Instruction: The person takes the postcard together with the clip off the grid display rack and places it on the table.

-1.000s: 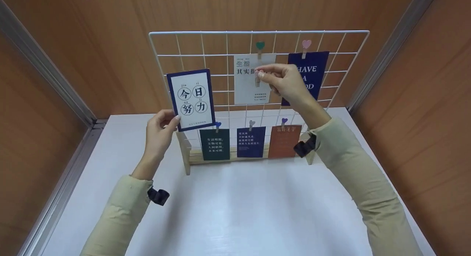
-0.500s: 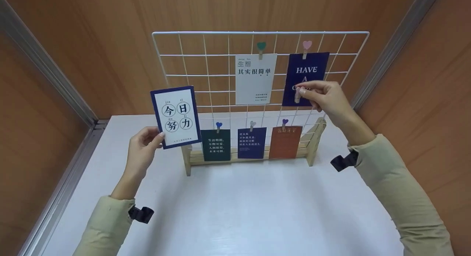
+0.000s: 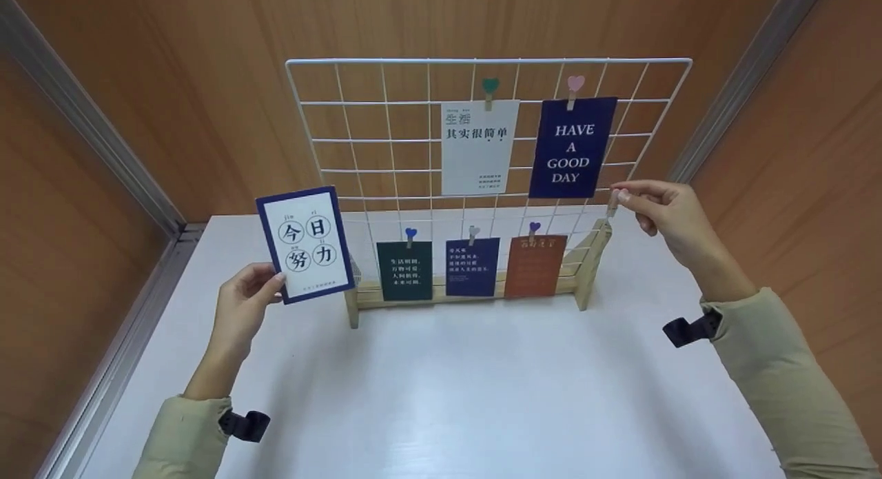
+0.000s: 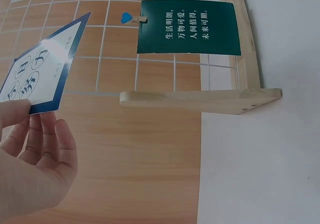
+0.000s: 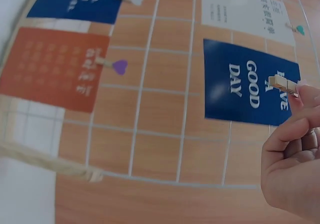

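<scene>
My left hand (image 3: 242,303) pinches the lower left corner of a white card with a blue border (image 3: 305,245), held up in front of the rack's left side. Four circled characters are printed on it. Between thumb and forefinger, my right hand (image 3: 672,217) pinches a small wooden clothespin (image 5: 283,83), beside the rack's right end. A white wire grid rack (image 3: 386,141) stands before both hands. On its upper part hang a white card (image 3: 477,155) under a green heart clip (image 3: 490,86) and a navy "HAVE A GOOD DAY" card (image 3: 572,148) under a pink heart clip (image 3: 576,84).
Lower on the grid hang a dark green card (image 3: 404,272), a purple-blue card (image 3: 472,267) and an orange card (image 3: 535,267), each on a heart clip. Wooden feet (image 3: 591,265) support the rack on a white table (image 3: 441,382). Wood-grain panels (image 3: 207,120) enclose the back and sides.
My left hand has moved down and to the left with the blue-bordered card. My right hand has carried the clothespin right and down, away from the front of the hanging cards.
</scene>
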Demonstrator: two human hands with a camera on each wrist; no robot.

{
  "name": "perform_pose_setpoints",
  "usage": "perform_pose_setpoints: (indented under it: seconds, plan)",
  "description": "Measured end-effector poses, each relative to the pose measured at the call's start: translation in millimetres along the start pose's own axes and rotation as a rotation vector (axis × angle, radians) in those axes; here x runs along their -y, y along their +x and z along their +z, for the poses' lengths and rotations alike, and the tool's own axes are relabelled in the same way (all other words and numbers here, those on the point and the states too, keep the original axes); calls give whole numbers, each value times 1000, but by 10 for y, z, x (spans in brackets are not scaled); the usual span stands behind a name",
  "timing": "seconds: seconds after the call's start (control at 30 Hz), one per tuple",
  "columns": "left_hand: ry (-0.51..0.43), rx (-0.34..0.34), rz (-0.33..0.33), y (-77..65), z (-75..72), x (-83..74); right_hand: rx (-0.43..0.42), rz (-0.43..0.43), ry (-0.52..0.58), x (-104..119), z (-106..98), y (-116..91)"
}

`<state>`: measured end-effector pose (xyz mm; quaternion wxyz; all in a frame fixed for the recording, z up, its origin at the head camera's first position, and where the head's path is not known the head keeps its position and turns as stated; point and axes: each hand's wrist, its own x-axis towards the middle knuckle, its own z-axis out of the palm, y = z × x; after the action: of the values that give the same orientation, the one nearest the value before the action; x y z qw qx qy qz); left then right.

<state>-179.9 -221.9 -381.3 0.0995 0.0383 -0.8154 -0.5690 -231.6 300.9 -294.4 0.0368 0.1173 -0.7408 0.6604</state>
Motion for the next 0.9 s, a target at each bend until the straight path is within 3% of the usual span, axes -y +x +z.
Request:
perform_pose_setpoints:
  seconds: [0.4, 0.9]
  plan:
    - [31, -12, -136, -117, -163, 410, 3, 44, 74, -282, -420, -277]
    - [56, 33, -292, -267, -362, 862, -27, 178, -37, -694, -754, -506]
